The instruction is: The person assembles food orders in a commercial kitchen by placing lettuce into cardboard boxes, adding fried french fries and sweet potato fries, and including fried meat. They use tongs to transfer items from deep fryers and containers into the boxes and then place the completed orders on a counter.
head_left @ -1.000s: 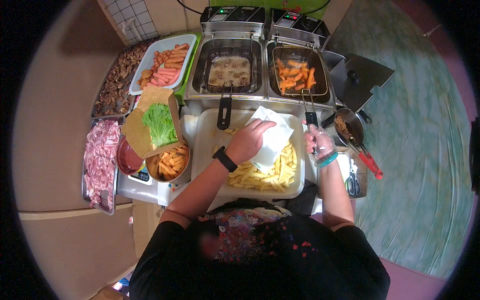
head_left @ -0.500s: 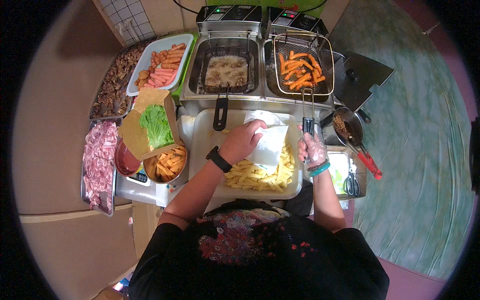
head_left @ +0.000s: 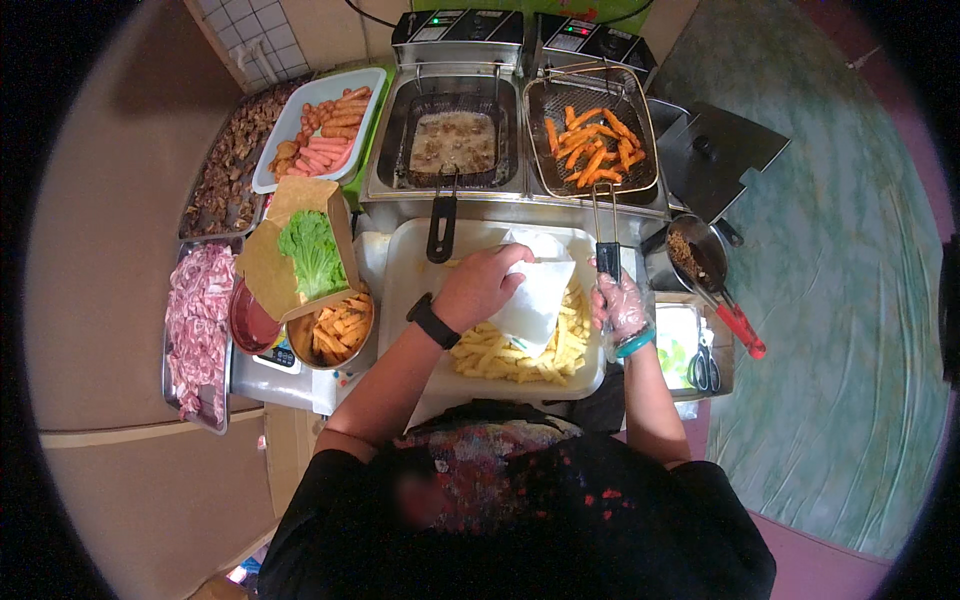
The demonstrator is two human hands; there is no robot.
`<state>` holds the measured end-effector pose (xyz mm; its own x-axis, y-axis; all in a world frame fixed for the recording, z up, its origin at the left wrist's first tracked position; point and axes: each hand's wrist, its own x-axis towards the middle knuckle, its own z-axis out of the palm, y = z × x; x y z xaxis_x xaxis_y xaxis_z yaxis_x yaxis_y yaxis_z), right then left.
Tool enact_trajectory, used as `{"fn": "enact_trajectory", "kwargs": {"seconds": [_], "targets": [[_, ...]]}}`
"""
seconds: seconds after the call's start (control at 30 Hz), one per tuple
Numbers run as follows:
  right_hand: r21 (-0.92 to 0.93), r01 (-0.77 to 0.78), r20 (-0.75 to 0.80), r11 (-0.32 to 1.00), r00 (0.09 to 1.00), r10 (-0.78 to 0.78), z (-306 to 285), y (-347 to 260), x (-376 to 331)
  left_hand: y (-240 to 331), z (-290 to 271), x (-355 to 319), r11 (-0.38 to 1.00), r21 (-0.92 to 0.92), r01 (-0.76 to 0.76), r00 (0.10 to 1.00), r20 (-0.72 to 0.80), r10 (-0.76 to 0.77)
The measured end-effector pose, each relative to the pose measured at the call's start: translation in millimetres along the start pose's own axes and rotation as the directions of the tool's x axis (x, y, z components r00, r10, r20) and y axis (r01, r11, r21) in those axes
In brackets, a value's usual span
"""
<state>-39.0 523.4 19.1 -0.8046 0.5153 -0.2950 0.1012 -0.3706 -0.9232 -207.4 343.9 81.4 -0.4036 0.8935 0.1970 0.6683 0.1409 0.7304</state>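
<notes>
My left hand is closed on a white paper bag, held over a white tray of pale yellow fries. In a clear plastic glove, my right hand is wrapped round the black handle of a wire fry basket. Orange-brown fries lie in that basket, which is above the right-hand fryer well. A second fry basket sits in the left well, where pieces are frying in bubbling oil.
At left stand an open cardboard box with lettuce, a bowl of orange fries, a sausage tray and a tray of raw sliced meat. Red-handled tongs rest on a pot at right, near scissors and a metal lid.
The right basket has come toward me and slightly left, tilting as it moved, with its handle lower. The fries in it have shifted. My left hand and the paper bag have moved slightly.
</notes>
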Motion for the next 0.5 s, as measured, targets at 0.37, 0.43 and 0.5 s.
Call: {"fn": "enact_trajectory", "kwargs": {"seconds": [0.37, 0.43, 0.5], "targets": [[-0.023, 0.015, -0.005, 1.0, 1.0, -0.016, 2, 7, 0, -6, 1, -3, 0.991, 0.109, -0.074, 0.993, 0.096, 0.064], [-0.02, 0.031, -0.009, 0.999, 0.999, -0.032, 3, 10, 1, -9, 3, -5, 0.992, 0.105, -0.073, 0.992, 0.11, 0.061], [-0.024, 0.066, -0.015, 0.998, 0.998, -0.067, 4, 13, 1, -3, 0, -7, 0.992, 0.113, -0.059, 0.99, 0.131, 0.044]]}}
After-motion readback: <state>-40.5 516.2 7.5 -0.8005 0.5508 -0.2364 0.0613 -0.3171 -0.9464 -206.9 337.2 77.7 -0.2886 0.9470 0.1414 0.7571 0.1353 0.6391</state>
